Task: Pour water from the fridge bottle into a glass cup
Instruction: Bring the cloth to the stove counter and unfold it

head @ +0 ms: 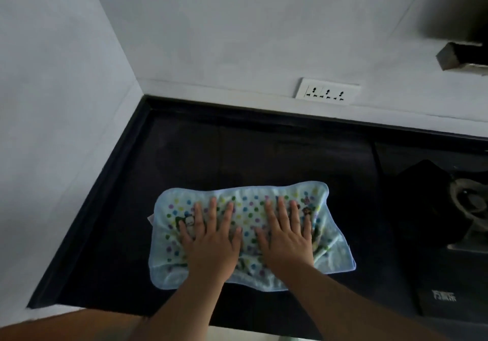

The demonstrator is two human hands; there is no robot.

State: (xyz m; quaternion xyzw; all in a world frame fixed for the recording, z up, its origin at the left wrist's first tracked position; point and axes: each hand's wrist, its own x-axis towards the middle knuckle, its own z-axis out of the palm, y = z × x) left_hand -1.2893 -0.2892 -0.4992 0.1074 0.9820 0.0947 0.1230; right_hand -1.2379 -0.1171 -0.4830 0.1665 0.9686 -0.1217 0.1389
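Blue dotted cloth [245, 232] lies on the black counter [264, 150] under your left hand [211, 245] and right hand [287, 240], fingers straight, gripping nothing; stove [449, 208] far right is cut off, dim

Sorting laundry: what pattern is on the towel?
Light blue towel with multicoloured polka dots, head view.

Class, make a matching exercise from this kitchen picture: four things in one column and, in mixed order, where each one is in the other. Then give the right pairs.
Things:
1. towel
2. wall socket
3. gas burner
4. hands (left hand, right hand)

Places:
A. on the white wall behind the counter
B. flat on the towel, fingers spread
C. at the right edge of the picture
D. spread on the black counter

Pairs: 1-D, 2-A, 3-C, 4-B
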